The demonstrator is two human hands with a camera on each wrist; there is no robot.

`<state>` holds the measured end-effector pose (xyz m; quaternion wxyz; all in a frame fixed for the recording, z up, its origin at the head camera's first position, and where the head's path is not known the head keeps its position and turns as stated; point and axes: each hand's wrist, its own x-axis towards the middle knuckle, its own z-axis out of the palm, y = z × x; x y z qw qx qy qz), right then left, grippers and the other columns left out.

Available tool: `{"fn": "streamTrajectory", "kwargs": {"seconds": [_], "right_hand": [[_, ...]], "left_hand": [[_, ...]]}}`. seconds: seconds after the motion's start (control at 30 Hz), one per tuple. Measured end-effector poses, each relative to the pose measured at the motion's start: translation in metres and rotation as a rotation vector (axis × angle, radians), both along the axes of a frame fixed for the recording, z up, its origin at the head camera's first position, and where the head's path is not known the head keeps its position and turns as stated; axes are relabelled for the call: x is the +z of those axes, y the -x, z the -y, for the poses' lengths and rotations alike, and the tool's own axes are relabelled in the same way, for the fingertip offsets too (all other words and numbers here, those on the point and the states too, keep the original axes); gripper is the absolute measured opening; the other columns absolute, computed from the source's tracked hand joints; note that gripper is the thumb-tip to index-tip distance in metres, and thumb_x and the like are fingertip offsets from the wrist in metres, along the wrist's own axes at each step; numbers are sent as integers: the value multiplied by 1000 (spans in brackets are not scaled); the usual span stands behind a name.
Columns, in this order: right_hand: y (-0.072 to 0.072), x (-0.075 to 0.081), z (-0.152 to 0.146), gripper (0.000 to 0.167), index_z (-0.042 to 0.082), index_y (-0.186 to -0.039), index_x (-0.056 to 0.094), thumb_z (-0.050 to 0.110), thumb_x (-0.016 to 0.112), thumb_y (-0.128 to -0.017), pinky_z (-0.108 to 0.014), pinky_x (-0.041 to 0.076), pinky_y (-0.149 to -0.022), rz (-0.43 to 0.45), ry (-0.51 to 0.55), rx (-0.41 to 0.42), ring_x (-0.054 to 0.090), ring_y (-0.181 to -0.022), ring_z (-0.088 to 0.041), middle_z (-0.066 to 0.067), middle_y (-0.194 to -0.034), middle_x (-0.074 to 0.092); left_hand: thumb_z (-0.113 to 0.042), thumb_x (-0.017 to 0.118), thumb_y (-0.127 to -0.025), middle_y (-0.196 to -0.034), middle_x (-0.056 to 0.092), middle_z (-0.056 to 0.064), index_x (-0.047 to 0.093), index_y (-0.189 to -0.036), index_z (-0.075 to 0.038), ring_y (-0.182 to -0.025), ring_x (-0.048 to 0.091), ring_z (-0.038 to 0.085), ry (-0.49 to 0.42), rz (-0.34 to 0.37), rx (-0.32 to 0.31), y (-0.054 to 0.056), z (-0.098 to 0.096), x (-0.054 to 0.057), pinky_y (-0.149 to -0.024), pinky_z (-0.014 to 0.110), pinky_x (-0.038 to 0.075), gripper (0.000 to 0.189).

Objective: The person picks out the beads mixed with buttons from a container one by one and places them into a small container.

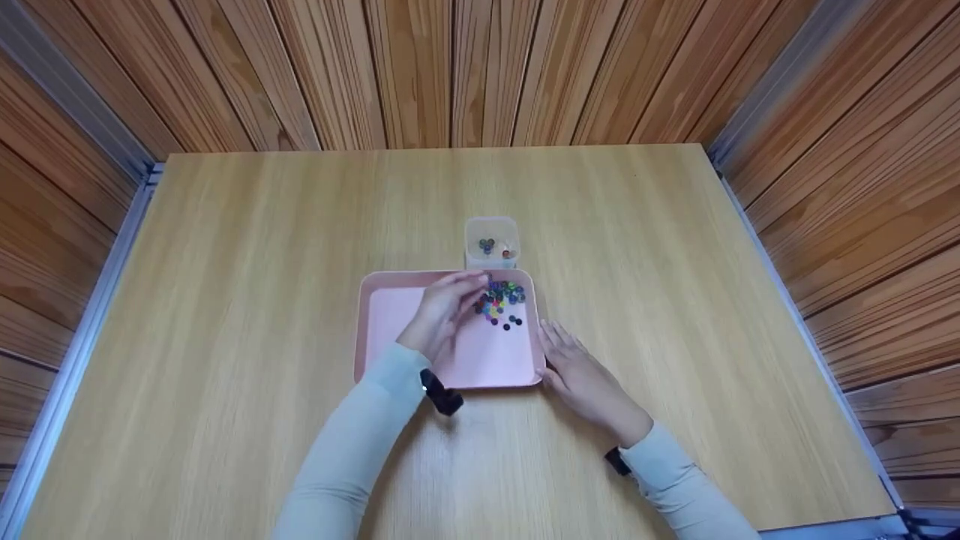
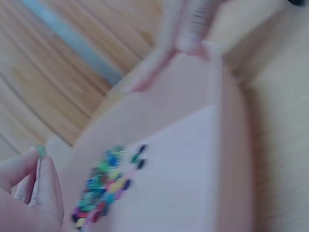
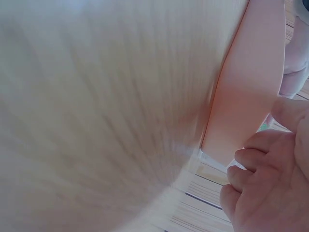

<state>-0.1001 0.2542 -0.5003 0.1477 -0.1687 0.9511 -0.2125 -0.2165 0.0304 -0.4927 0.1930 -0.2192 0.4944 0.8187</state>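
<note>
A pink tray (image 1: 405,281) lies on the table with a heap of colourful beads (image 1: 495,304) in its upper right part. My left hand (image 1: 442,311) is over the tray; in the left wrist view its thumb and finger pinch a small green bead (image 2: 41,151). Straight fingers of my right hand (image 1: 581,375) touch the tray's right side, and its thumb is near the lower right corner. Behind the tray stands a clear plastic container (image 1: 491,225) with several beads (image 1: 487,246) on its bottom.
The wooden table (image 1: 225,300) extends around the tray. Wood-panelled walls (image 1: 420,75) with metal frame strips (image 1: 82,352) border it at the back and sides. A few dark beads (image 1: 511,322) lie apart from the heap.
</note>
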Motion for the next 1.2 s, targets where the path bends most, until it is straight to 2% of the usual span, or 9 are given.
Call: {"fn": "streamTrajectory", "kwargs": {"seconds": [0.07, 0.2, 0.33, 0.47, 0.63, 0.73, 0.83, 1.0, 1.2], "right_hand": [[0, 0, 0, 65, 5, -157, 16, 34, 44, -106, -50, 15, -127, -2, 0, -3, 12, -155, -32, -10, -167, 14], [-1, 0, -1, 65, 6, -157, 15, 35, 43, -106, -51, 15, -126, 5, 3, -10, 11, -155, -31, -10, -167, 13], [-1, 0, -2, 65, 7, -157, 15, 35, 43, -106, -50, 15, -126, 12, -7, -17, 11, -155, -30, -8, -167, 12], [-2, 0, -3, 64, 7, -157, 16, 34, 43, -106, -50, 15, -127, 12, -13, -14, 12, -155, -30, -9, -167, 13], [-3, -1, -4, 64, 5, -157, 16, 35, 43, -106, -49, 14, -127, 3, -9, 2, 11, -155, -31, -10, -166, 13], [-3, -2, -3, 65, 6, -157, 15, 35, 42, -106, -49, 14, -127, 3, -6, 0, 11, -155, -30, -10, -166, 12], [-2, -2, -1, 64, 6, -157, 15, 35, 42, -106, -48, 14, -127, 2, 0, 6, 11, -155, -30, -9, -167, 12], [-1, -3, 0, 63, 2, -156, 19, 30, 44, -106, -51, 16, -126, -29, 4, 25, 15, -154, -34, -13, -166, 17], [-1, -3, -1, 62, 2, -156, 19, 30, 43, -106, -51, 17, -126, -38, -10, 13, 16, -154, -34, -13, -166, 16]], "left_hand": [[2, 70, -88, -110, 73, 11, 67, -118, 0, -106, 70, 21, -37, -3, 30, 5, 6, 7, -105, 31, 51, 30], [-2, 71, -89, -113, 71, 9, 66, -119, -3, -114, 67, 23, -34, -27, 54, 14, 15, 22, -107, 30, 50, 30], [-6, 72, -90, -121, 69, 11, 67, -118, -4, -116, 66, 22, 73, -91, 43, 24, 15, 33, -102, 27, 53, 28], [-12, 72, -91, -118, 71, 8, 71, -113, -8, -112, 66, 20, 371, -194, -28, 32, 9, 38, -99, 28, 54, 23], [-11, 69, -93, -114, 74, 8, 74, -112, -8, -108, 68, 21, 802, -396, -162, 43, 0, 40, -95, 29, 56, 20], [-9, 64, -96, -116, 74, 9, 73, -116, -7, -108, 69, 20, 983, -525, -256, 47, -3, 41, -93, 29, 57, 21], [-7, 60, -98, -119, 73, 10, 71, -118, -5, -110, 69, 21, 1108, -616, -327, 49, -5, 41, -95, 30, 57, 23], [-6, 59, -99, -123, 71, 10, 71, -119, -5, -116, 67, 23, 1160, -640, -387, 50, -7, 43, -100, 32, 55, 24], [-8, 62, -97, -121, 72, 7, 72, -118, -9, -114, 68, 20, 1036, -618, -327, 42, -5, 45, -98, 30, 55, 23]]}}
